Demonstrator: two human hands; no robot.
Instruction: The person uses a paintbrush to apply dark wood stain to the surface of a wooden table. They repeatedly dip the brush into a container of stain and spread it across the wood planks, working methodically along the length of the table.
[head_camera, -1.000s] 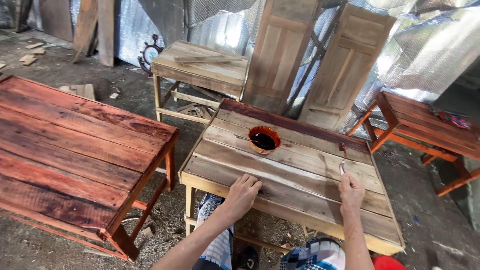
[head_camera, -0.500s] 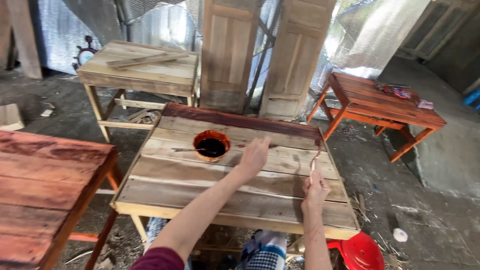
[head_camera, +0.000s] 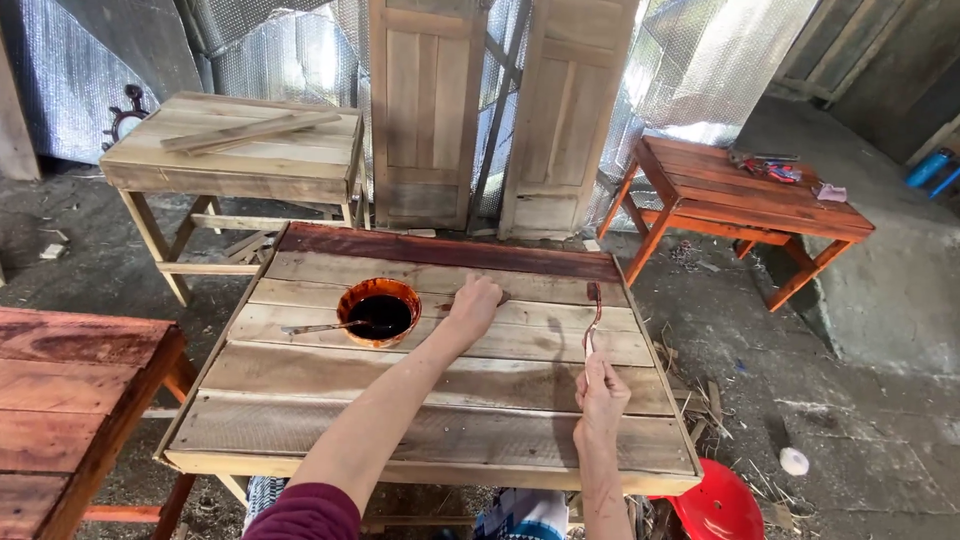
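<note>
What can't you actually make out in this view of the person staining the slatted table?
Head view only:
- Left hand: closed knuckles-up on the table; whatever is under it is hidden.
- Paintbrush in the right hand: bristles too small and dark to show how loaded.
- Bowl: the dark stain hides its depth and the tip of the stick in it.
- Red plastic thing: cut off by the bottom edge.
- Small items on the orange table: too small to identify.
</note>
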